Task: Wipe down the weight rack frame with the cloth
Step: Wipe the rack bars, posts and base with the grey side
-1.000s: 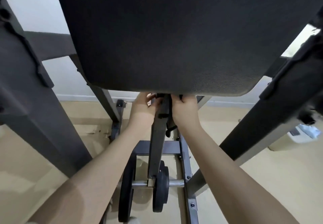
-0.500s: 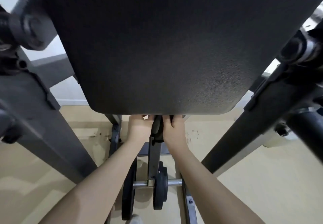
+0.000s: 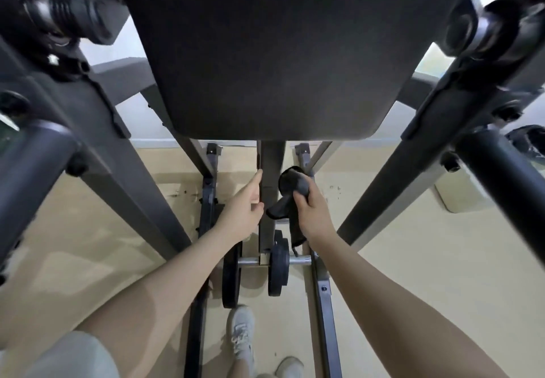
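Head view: looking down past a large black padded backrest (image 3: 277,53) to a beige floor (image 3: 413,259).
Landmark: the grey centre post (image 3: 269,194) of the weight rack frame, running from under the backrest down to a chrome peg (image 3: 299,259).
Left hand (image 3: 240,212): just left of the centre post, fingers stretched out and lying along its left edge, thumb bent toward the post; spread, not closed around anything.
Right hand (image 3: 312,212): just right of the centre post, fingers curled tight on the cloth.
Cloth (image 3: 290,193): dark grey, bunched in the right hand; a rounded fold stands above the fingers, another fold touches the right face of the post, and a tail hangs down below the hand.
Weight plates (image 3: 278,265): black discs on the chrome peg at the foot of the centre post, a larger one (image 3: 231,274) left of it and smaller ones right of it.
Side uprights: thick grey beams slant away on both sides of the centre post, the left one (image 3: 97,153) and the right one (image 3: 413,171), each carrying black knobs and bolts.
Base rails (image 3: 323,298): dark bars lying on the floor either side of the post.
Feet: white sneakers (image 3: 243,336) on the floor nearer the camera than the plates, between the base rails.
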The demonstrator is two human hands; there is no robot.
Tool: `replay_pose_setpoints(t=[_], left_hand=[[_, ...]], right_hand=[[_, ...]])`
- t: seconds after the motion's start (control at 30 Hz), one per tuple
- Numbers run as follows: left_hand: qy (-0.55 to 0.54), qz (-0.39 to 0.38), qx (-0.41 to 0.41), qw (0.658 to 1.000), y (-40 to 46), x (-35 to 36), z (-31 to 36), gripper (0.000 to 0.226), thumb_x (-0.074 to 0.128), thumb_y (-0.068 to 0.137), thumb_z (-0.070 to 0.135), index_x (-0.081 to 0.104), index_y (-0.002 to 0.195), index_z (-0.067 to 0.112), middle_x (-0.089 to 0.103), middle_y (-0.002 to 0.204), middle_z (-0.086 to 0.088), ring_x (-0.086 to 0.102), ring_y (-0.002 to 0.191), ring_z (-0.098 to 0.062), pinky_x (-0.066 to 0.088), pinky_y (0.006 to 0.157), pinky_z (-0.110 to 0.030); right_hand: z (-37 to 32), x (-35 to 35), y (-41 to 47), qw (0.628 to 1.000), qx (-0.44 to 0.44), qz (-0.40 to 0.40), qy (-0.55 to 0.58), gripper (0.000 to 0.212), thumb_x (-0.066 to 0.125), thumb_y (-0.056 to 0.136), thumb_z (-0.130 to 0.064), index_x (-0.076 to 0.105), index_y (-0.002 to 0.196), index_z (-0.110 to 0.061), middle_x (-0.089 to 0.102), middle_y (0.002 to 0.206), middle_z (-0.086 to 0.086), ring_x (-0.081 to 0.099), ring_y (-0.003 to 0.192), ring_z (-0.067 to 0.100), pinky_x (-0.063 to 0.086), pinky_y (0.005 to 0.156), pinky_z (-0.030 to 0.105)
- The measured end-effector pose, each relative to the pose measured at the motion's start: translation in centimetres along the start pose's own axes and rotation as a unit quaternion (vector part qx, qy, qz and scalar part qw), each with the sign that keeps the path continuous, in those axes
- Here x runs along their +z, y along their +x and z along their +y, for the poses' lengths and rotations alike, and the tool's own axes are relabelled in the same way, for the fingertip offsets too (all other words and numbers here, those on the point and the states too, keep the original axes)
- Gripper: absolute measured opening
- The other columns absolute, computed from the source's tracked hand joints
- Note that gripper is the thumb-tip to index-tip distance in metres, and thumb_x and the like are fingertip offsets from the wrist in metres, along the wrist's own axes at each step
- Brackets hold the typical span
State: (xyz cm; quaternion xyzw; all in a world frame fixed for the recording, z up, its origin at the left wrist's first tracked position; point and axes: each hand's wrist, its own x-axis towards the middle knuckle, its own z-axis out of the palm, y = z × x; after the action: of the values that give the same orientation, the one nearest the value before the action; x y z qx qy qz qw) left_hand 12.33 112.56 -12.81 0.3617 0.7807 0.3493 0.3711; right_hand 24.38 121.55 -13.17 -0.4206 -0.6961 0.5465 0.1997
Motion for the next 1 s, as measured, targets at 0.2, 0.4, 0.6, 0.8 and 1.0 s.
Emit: replay_pose_setpoints(t=[0.2, 0.4, 0.6, 0.8, 1.0], left_hand=[[-0.019, -0.006, 0.02, 1.0, -4.6, -0.8, 2.1, 0.047, 0.044, 0.098, 0.013, 0.039, 0.139, 0.034, 0.06, 0.123, -0.005, 0.055, 0.115, -0.013, 0.041, 0.092, -0.023], [-0.033, -0.011, 0.125, 0.992, -6.9, -0.9, 7.1, 0.044, 0.043, 0.098, 0.011, 0.046, 0.134, 0.036, 0.056, 0.124, 0.017, 0.057, 0.111, -0.012, 0.046, 0.1, -0.032], [-0.016, -0.149, 0.234, 0.961, -3.8, 0.7, 13.9, 0.048, 0.039, 0.098, 0.004, 0.044, 0.135, 0.034, 0.058, 0.125, 0.013, 0.057, 0.109, 0.001, 0.045, 0.096, -0.02], [0.084, -0.174, 0.45, 0.872, 0.5, 2.9, 22.3, 0.042, 0.039, 0.096, 0.001, 0.049, 0.135, 0.015, 0.056, 0.128, 0.003, 0.05, 0.117, -0.006, 0.033, 0.099, -0.008], [0.346, -0.096, 0.612, 0.705, 4.4, 5.9, 24.4, 0.053, 0.04, 0.094, 0.0, 0.029, 0.146, 0.007, 0.029, 0.153, -0.009, 0.019, 0.143, -0.026, 0.004, 0.116, -0.031]], right_hand=[[-4.8, -3.3, -5.4, 0.993, -0.114, 0.009, 0.012, 0.04, 0.037, 0.097, -0.001, 0.051, 0.125, -0.027, 0.055, 0.118, -0.026, 0.049, 0.116, -0.003, 0.039, 0.102, 0.023], [-9.3, -6.0, -9.0, 0.981, -0.14, 0.121, 0.057, 0.032, 0.037, 0.1, -0.005, 0.039, 0.131, -0.013, 0.047, 0.109, -0.026, 0.046, 0.094, -0.024, 0.032, 0.078, -0.002], [-12.2, -10.5, -10.9, 0.945, -0.132, 0.295, 0.054, 0.026, 0.042, 0.098, -0.004, 0.033, 0.107, -0.027, 0.048, 0.097, -0.013, 0.054, 0.085, -0.014, 0.038, 0.069, 0.002], [-15.0, -15.5, -11.6, 0.761, -0.24, 0.539, -0.268, 0.027, 0.05, 0.088, -0.014, 0.044, 0.113, -0.022, 0.056, 0.119, 0.008, 0.049, 0.109, 0.022, 0.037, 0.093, 0.033], [-9.7, -17.4, -8.5, 0.701, 0.15, 0.369, -0.591, 0.067, 0.021, 0.091, -0.055, 0.045, 0.137, -0.012, 0.056, 0.131, 0.012, 0.05, 0.119, 0.033, 0.033, 0.096, 0.045]])
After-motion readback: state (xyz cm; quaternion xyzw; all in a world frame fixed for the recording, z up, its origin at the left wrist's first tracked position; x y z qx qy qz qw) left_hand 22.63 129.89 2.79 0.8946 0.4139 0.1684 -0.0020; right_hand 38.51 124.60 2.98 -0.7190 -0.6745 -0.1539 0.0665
